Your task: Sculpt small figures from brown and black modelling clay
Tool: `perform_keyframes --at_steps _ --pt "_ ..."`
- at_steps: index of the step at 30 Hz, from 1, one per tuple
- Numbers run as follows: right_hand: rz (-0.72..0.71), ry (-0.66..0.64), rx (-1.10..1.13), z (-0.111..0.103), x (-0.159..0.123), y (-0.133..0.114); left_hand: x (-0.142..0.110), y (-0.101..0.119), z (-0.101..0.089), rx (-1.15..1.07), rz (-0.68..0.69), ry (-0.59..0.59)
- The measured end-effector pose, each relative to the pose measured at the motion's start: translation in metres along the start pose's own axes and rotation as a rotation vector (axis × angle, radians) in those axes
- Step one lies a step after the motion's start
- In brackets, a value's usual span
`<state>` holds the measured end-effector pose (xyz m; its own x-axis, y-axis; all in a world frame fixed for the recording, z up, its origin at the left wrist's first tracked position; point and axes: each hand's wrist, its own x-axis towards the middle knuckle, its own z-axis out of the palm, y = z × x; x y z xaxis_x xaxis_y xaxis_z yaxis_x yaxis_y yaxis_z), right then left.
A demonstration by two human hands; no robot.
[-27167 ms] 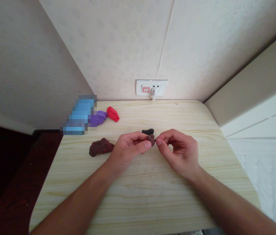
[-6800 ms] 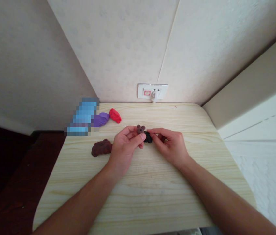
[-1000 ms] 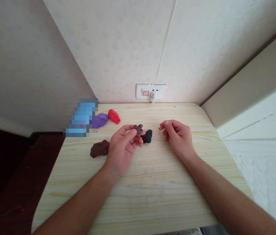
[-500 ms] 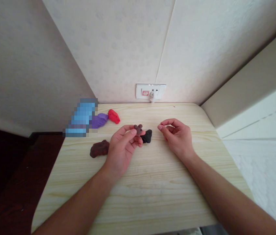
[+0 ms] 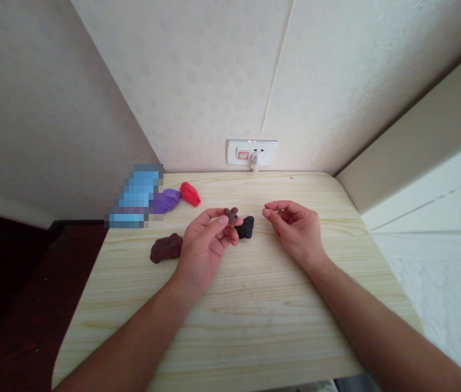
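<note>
Between the thumb and fingers of my left hand (image 5: 206,245) is a small brown clay figure (image 5: 231,216) with round bumps like ears on top. Just behind those fingertips, a lump of black clay (image 5: 246,227) lies on the table, partly covered by the hand. My right hand (image 5: 295,226) hovers to the right, thumb and index finger pinched together. Whatever is in that pinch, if anything, is too small to name. Beside my left wrist rests a larger dark brown clay lump (image 5: 165,249).
Purple clay (image 5: 167,200) and red clay (image 5: 190,194) lie at the table's back left, beside a blurred-out blue item (image 5: 138,190). A wall socket with a plug (image 5: 252,153) sits just above the back edge of the wooden table (image 5: 254,326). White bedding (image 5: 450,294) is at the right.
The pinched fingertips of my right hand have shifted very slightly. My left hand and the brown clay figure stay in place.
</note>
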<state>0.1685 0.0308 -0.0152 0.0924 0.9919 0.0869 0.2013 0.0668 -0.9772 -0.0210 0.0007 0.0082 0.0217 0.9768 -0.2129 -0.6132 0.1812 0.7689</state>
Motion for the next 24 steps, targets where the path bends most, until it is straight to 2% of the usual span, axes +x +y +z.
perform_keyframes --at_steps 14,24 --pt "-0.055 -0.004 -0.022 0.0006 -0.0048 0.0018 -0.0008 0.0007 0.0003 0.008 0.001 -0.006" --pt "-0.049 -0.060 0.031 0.0011 -0.0059 -0.0030 -0.0002 0.0003 0.0000 -0.003 0.008 -0.013"
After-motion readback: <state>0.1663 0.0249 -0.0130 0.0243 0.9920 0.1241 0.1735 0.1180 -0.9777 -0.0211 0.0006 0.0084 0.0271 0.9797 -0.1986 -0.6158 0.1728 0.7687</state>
